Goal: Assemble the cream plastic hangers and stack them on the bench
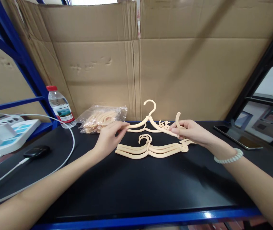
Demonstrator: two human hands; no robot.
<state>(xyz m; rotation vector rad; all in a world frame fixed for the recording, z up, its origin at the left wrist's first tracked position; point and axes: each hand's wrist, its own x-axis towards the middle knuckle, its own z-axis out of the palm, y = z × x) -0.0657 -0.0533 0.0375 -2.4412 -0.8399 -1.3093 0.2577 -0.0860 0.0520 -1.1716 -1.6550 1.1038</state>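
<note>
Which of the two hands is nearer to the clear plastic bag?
Left. The left hand is at the right front of the plastic bag, pinching the hanger; the right hand is farther right, at the hanger's other end.

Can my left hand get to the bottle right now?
Probably yes, reaching over the bag that lies between left hand and bottle, though it would first have to release the hanger.

Single head-worn view, facing forward and down, close over black tabletop (131, 185).

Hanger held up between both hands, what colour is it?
The hanger is pale cream-beige, showing best in the head view.
</note>
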